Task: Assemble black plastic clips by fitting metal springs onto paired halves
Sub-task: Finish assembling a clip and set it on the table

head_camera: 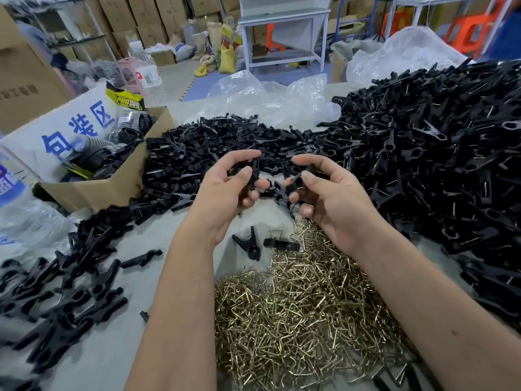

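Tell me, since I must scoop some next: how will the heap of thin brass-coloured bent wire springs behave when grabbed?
The heap of thin brass-coloured bent wire springs lies interlocked, so a pinch will probably lift a tangled clump, not one. Each looks thin and open-looped, so likely light and springy. Their angular bends suggest they will snag rather than roll.

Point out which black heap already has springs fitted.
The big heap on the right: thin metal wires glint across its clips. The middle pile beyond the hands shows almost none, and the loose springs lie apart, nearest the person.
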Tool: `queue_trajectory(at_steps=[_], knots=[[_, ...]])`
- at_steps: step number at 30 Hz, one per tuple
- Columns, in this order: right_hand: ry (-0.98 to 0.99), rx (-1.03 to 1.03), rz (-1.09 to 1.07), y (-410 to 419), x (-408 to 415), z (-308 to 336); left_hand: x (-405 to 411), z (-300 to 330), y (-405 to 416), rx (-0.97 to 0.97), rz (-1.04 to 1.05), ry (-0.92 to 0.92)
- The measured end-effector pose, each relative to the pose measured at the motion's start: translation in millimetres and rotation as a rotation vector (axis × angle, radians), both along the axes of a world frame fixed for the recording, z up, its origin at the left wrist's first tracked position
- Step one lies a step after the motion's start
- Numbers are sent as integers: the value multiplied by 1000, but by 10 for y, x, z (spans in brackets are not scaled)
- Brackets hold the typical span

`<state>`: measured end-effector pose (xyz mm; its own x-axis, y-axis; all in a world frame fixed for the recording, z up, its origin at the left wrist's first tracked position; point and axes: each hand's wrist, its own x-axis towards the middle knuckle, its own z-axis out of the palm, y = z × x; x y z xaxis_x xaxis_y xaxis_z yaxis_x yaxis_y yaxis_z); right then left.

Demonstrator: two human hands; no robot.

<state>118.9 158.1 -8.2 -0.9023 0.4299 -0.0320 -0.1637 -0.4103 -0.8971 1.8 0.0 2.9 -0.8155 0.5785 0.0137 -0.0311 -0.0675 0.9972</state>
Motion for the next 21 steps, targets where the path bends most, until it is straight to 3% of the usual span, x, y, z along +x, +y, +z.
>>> queue_trajectory(at_steps=[5,12,21], knots=[[20,132,6,-1,-8,-26,24,-2,6,35,-77,-90],[-42,306,-32,-26,-44,-77,53,4,37,97,-134,-81],[-34,311,-65,-20,-35,-78,83,1,69,49,-63,9]])
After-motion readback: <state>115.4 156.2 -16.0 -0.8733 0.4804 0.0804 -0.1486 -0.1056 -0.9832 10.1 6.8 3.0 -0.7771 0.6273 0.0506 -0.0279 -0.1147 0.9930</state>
